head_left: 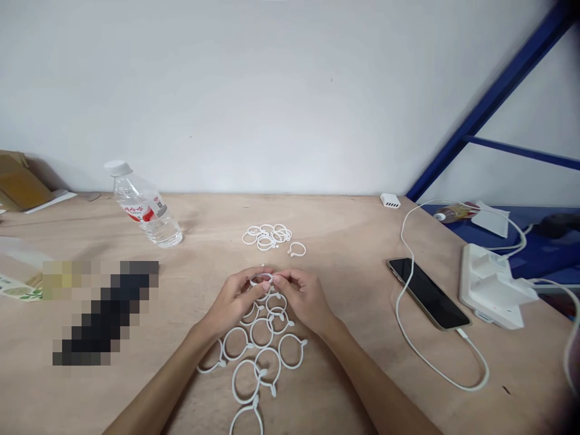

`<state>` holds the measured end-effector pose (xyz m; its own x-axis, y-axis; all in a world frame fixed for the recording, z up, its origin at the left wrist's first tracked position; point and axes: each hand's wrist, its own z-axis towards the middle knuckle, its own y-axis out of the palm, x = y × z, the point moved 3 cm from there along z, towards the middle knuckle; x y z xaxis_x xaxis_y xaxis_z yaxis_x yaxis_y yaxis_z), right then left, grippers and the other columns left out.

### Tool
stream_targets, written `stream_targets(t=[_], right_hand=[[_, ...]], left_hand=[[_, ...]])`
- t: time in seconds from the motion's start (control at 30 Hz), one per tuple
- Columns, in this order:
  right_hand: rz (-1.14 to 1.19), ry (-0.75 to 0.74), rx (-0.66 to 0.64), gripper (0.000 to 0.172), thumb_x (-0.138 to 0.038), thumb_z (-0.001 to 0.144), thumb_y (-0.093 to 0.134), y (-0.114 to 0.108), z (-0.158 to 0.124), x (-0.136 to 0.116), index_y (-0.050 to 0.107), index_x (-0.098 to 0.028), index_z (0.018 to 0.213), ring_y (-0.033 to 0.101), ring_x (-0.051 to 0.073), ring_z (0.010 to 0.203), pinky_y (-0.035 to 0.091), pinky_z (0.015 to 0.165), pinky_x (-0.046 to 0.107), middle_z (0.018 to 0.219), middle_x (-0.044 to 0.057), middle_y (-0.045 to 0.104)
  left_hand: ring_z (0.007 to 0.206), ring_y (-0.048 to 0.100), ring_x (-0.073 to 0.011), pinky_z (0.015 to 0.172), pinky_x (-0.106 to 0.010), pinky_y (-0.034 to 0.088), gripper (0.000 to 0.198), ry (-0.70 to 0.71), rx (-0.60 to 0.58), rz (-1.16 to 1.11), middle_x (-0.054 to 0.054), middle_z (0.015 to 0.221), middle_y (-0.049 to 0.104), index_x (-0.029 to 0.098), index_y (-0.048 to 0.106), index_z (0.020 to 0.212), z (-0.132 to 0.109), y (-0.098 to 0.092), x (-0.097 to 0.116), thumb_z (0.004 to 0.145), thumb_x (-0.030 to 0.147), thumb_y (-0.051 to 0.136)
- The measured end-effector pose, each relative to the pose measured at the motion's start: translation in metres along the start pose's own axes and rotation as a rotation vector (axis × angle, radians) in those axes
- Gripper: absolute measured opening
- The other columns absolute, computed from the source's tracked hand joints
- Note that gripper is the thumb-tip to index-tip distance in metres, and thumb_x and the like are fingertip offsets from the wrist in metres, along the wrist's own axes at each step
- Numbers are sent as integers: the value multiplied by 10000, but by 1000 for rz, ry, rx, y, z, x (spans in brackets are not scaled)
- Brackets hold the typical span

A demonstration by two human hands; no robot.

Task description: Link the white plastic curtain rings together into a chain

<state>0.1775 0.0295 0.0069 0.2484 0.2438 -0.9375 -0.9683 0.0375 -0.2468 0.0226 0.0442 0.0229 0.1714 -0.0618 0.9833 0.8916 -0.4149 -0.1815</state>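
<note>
Between my two hands, a white plastic ring [261, 279] with a small clasp is pinched above the wooden table. My left hand [232, 302] is closed on its left side, thumb across the front. On the ring's right side, the fingertips of my right hand [304, 297] pinch near the clasp. Below and between my forearms lie several similar white rings [261, 333], some overlapping, each with a small knob or clasp. Farther back sits a smaller pile of white rings [267, 235], with a single ring [298, 249] just right of it.
A clear water bottle [149, 211] stands at the left. To the right lies a phone [430, 293] with a looping white cable [401, 314], beside a white power strip [492, 287]. A white charger block [390, 200] sits near the wall. A blue metal frame [489, 96] rises at right.
</note>
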Motion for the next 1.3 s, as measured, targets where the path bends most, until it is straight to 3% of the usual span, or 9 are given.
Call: stream_targets(t=[0.17, 0.27, 0.37, 0.43, 0.6, 0.73, 0.9, 1.0, 1.3], right_hand=[[-117, -40, 3, 241, -331, 879, 525, 1, 0, 1, 685, -173, 792, 626, 150, 657, 480, 634, 252, 700, 22, 694], [-268, -93, 17, 251, -298, 908, 462, -7, 6, 6, 681, -185, 955, 637, 190, 860, 490, 782, 306, 925, 64, 715], [-619, -90, 104, 340, -218, 900, 416, -20, 13, 15, 597, -153, 1181, 515, 258, 1143, 388, 981, 420, 1217, 130, 617], [-807, -30, 98, 399, -188, 893, 400, -24, 17, 22, 532, -144, 1267, 445, 281, 1217, 349, 1003, 463, 1315, 144, 548], [-896, 10, 39, 287, -171, 891, 418, -23, 20, 25, 635, -198, 1077, 509, 271, 1075, 392, 904, 421, 1136, 111, 638], [-674, -33, 60, 184, -189, 870, 471, -18, 18, 18, 654, -201, 858, 546, 260, 961, 406, 883, 409, 950, 96, 675], [196, 165, 28, 204, -390, 836, 565, 1, 9, 5, 600, -199, 896, 610, 175, 733, 502, 685, 313, 838, 36, 669], [541, 273, -15, 265, -432, 767, 656, 12, 4, -5, 607, -193, 870, 572, 125, 624, 491, 592, 255, 774, 10, 652], [498, 351, -47, 306, -472, 726, 691, 12, 2, -8, 698, -166, 729, 502, 90, 521, 447, 495, 209, 626, 1, 612]], left_hand=[[959, 613, -228, 879, -352, 470, 336, 101, 48, 193, -99, 1097, 679, 155, 641, 1108, 1, 0, -1, 852, 356, 558], [978, 585, -224, 907, -384, 452, 348, 222, 116, 413, -98, 1119, 656, 172, 598, 1168, 1, 0, -2, 864, 329, 535], [1101, 516, -263, 975, -465, 385, 376, 295, 125, 642, -96, 1196, 624, 202, 581, 1215, 0, 0, -2, 860, 323, 547], [1157, 470, -295, 993, -513, 343, 375, 322, 90, 772, -86, 1247, 599, 238, 617, 1185, -2, 2, 0, 838, 376, 583], [1176, 463, -284, 1010, -504, 323, 272, 351, 108, 800, -67, 1279, 572, 255, 698, 1041, -3, 2, 2, 888, 384, 514], [1148, 505, -252, 1013, -468, 346, 281, 336, 208, 703, -79, 1223, 602, 217, 638, 1125, 1, -3, -6, 897, 315, 507], [1168, 522, -254, 1021, -445, 371, 442, 317, 258, 557, -103, 1252, 599, 186, 544, 1241, 3, -3, -8, 827, 324, 614], [1111, 576, -236, 979, -390, 432, 437, 289, 218, 395, -105, 1212, 630, 179, 557, 1225, 2, -1, -4, 818, 324, 623], [941, 613, -223, 871, -351, 473, 459, 366, 212, 451, -85, 1017, 677, 178, 581, 1190, -1, -2, -2, 777, 355, 673]])
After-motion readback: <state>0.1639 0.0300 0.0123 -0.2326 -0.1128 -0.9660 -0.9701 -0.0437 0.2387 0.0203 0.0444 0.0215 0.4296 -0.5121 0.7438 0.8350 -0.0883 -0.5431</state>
